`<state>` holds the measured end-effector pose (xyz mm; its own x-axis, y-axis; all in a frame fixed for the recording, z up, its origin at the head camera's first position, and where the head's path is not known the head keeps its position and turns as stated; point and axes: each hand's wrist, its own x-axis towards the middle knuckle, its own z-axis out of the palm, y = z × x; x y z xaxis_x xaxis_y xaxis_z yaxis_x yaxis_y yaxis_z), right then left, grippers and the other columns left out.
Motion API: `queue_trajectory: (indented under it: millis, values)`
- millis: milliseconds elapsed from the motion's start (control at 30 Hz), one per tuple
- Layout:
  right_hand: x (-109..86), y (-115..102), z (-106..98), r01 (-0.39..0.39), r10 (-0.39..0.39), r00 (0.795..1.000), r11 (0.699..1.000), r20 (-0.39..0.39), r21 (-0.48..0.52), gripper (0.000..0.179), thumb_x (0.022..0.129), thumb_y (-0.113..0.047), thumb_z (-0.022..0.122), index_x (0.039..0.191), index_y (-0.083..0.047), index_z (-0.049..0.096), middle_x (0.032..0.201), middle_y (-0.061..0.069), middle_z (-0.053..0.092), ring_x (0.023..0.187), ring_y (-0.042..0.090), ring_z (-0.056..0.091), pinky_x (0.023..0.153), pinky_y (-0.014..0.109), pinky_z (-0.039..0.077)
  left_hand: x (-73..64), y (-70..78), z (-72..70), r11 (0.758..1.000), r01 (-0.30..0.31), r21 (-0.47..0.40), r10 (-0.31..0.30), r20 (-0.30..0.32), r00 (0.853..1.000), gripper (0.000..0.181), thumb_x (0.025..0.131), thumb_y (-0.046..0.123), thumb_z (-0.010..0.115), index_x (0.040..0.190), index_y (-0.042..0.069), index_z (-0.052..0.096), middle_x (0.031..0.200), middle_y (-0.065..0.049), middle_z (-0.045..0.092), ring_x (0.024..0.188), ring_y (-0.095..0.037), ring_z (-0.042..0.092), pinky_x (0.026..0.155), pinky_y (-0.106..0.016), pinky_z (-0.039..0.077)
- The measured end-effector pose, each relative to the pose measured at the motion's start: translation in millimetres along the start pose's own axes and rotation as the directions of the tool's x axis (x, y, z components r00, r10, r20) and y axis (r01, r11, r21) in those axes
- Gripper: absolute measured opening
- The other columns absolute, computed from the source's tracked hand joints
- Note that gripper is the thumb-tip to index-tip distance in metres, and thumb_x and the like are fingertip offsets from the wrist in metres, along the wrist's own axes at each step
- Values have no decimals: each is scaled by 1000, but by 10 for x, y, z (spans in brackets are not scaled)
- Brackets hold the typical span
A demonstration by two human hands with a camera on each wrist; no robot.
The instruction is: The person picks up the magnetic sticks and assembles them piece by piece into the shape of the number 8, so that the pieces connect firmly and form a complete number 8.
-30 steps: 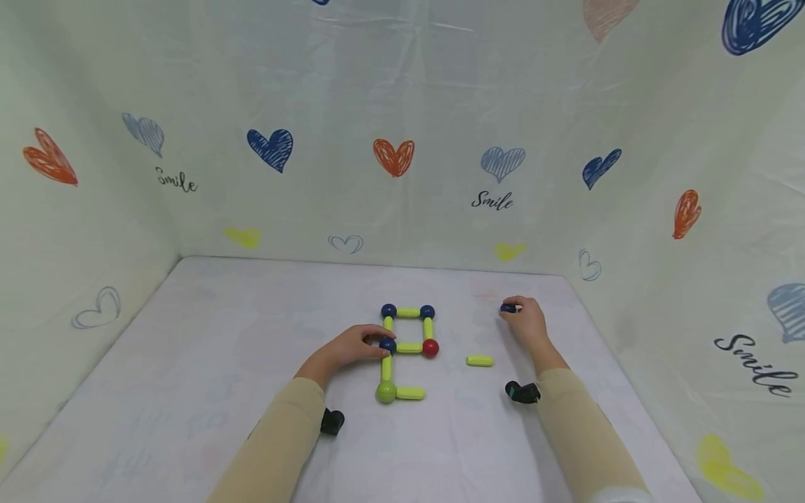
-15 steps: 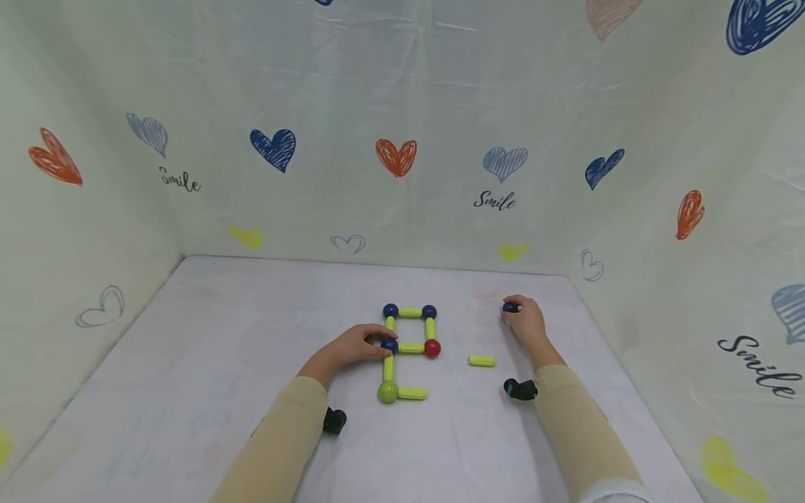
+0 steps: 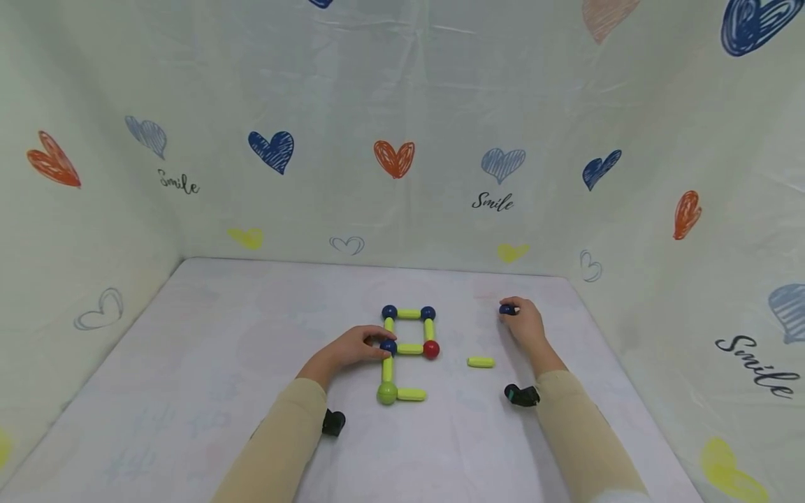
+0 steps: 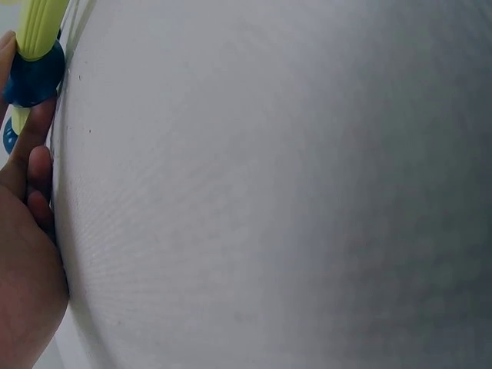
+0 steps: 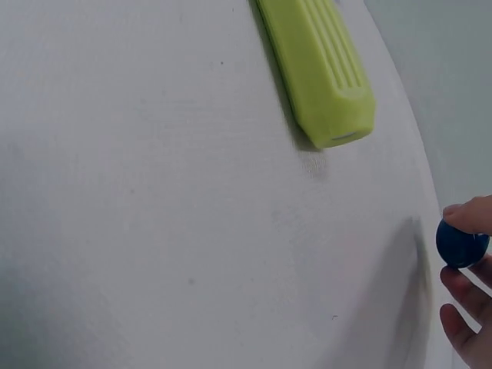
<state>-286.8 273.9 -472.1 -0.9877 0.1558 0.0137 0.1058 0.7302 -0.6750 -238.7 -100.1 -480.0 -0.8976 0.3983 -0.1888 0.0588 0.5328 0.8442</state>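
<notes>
On the white table, a flat figure of yellow-green magnetic sticks (image 3: 409, 348) and balls has a square with a red ball (image 3: 430, 350) at its near right corner and blue balls at the others. My left hand (image 3: 349, 347) holds the near left blue ball (image 3: 388, 347) between thumb and fingers. From that ball a stick runs down to a green ball (image 3: 386, 393), with another stick (image 3: 411, 395) pointing right. Farther right, my right hand (image 3: 527, 324) pinches a separate blue ball (image 5: 461, 244); the right wrist view shows it between thumb and fingers, off the table.
A loose yellow-green stick (image 3: 481, 362) lies between the figure and my right forearm. Black wrist devices (image 3: 522, 395) sit under both sleeves. White sheets printed with hearts enclose the table (image 3: 207, 363) at the back and sides.
</notes>
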Motion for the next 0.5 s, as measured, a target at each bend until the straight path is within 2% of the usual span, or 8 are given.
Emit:
queue_trajectory:
  millis: [167, 367, 500]
  values:
    - [-74, -57, -22, 47, -47, 998, 999, 33, 9, 34, 92, -3, 63, 125, 1, 59, 127, 27, 49, 107, 39, 50, 88, 49, 46, 6, -9, -5, 1000, 13, -4, -13, -7, 1000, 29, 87, 18, 76, 115, 21, 71, 121, 1, 60, 109, -22, 49, 103, -42, 38]
    - [-147, -116, -30, 62, -63, 997, 998, 51, 15, 35, 92, -4, 63, 126, 1, 59, 126, 25, 50, 104, 36, 50, 85, 47, 46, 3, -12, -8, 1000, 4, 3, -4, 4, 1000, 31, 86, 18, 76, 117, 18, 70, 122, -1, 60, 107, -23, 48, 101, -43, 39]
    - [-197, -146, -30, 61, -62, 997, 998, 49, 26, 34, 91, -5, 65, 125, 0, 60, 125, 24, 51, 102, 34, 50, 83, 44, 46, 5, -1, -5, 1000, 13, -4, -13, 2, 1000, 30, 86, 18, 76, 116, 20, 71, 118, 0, 60, 104, -22, 47, 98, -40, 40]
